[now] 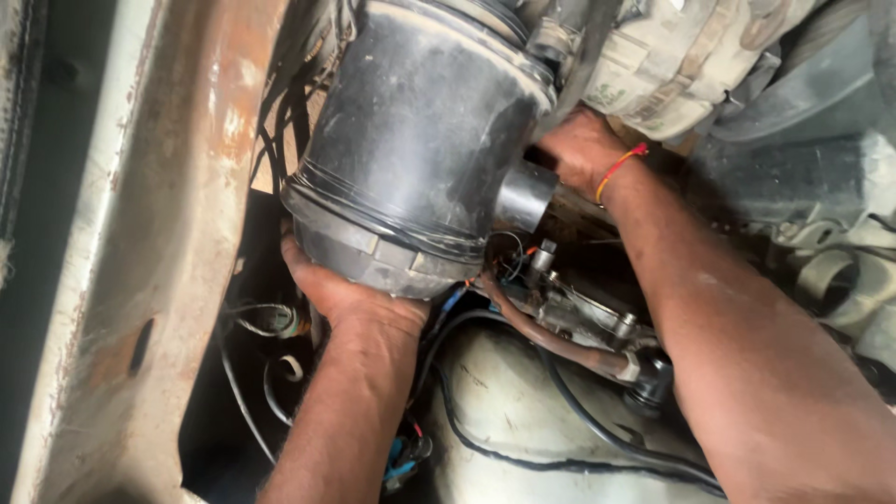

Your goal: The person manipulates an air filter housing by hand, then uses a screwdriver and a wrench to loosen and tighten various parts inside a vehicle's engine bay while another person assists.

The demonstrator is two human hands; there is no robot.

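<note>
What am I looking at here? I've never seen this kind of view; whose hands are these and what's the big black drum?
This is one camera worn on a person's head, looking down into a vehicle's engine bay. The left hand cups the bottom edge of a large black cylindrical canister, fingers hidden beneath it. The right hand, with a red-and-yellow wrist thread, reaches behind the canister beside its short side outlet; its fingers are hidden. Below run black hoses, and a rusty frame rail borders the left.

vehicle repair bay | rusty frame rail [140, 233] | hoses [560, 341] | grimy engine parts [672, 65]
</note>
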